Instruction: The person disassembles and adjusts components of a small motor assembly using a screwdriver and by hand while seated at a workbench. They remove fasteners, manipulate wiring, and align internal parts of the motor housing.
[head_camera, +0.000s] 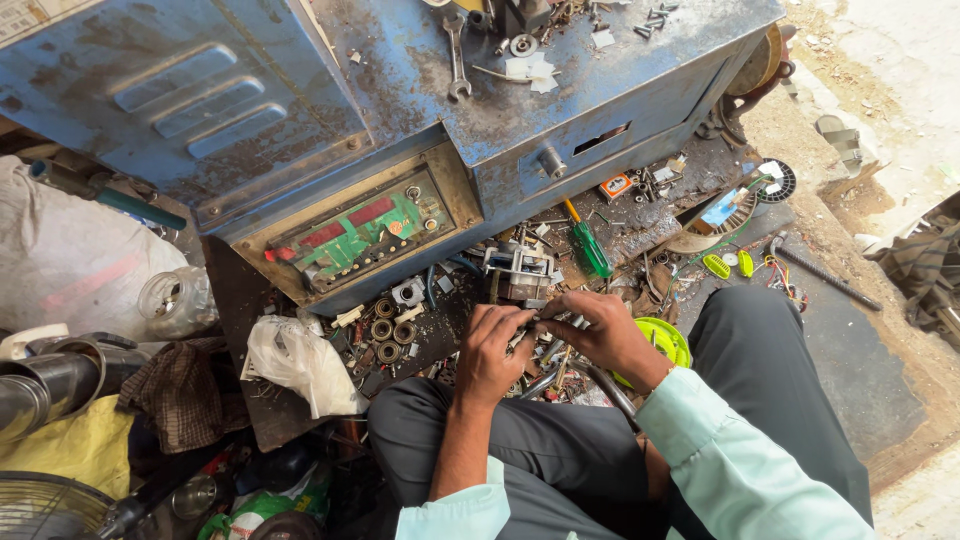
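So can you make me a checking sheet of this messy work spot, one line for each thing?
Surface: dark, grimy board, littered with small parts.
Job's things: a small metal part held between both hands; too hidden to tell what it is.
Clutter: green screwdriver, ring-shaped bearings, white plastic bag, spanner on the blue machine, glass jar.
Grips: left hand and right hand both closed on the part, over the lap.
Cables: coloured wires on the board, loose.
Surroundings: sandy ground, metal pipes, fan guard.
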